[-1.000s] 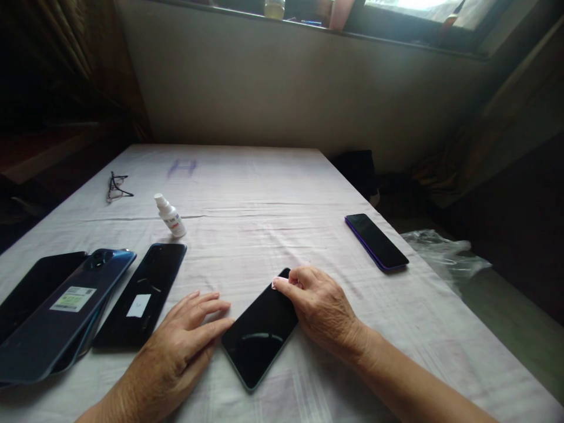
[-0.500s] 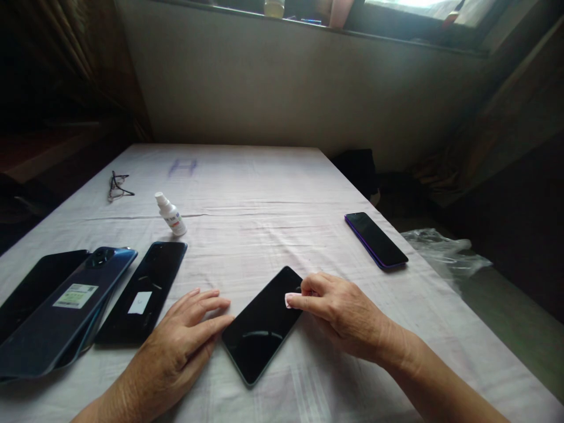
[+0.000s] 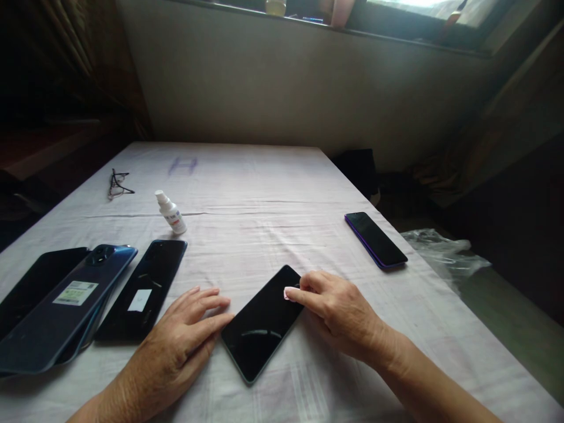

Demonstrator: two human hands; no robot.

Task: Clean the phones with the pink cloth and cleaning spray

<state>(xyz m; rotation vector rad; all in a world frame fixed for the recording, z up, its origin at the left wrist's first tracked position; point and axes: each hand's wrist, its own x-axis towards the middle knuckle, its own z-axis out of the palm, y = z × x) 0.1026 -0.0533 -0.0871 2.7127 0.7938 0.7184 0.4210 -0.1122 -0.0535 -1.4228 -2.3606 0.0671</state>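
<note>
A black phone (image 3: pixel 259 326) lies screen up on the white tablecloth (image 3: pixel 264 223), slanted in front of me. My left hand (image 3: pixel 183 338) lies flat beside its left edge, fingers stretched out and touching the phone's side. My right hand (image 3: pixel 337 314) rests at the phone's upper right edge, forefinger and thumb pinched on a small whitish tab at the screen's rim; what the tab is I cannot make out.
At the left lie a black phone with a white sticker (image 3: pixel 143 291), a blue phone back with a label (image 3: pixel 66 305) and another dark phone (image 3: pixel 35 282). Farther off are a small white spray bottle (image 3: pixel 171 214), spectacles (image 3: pixel 117 185) and a purple-edged phone (image 3: pixel 375 239) near the right table edge.
My right hand slid from the phone's top corner down along its right edge, keeping its pinch. The left hand has stayed put.
</note>
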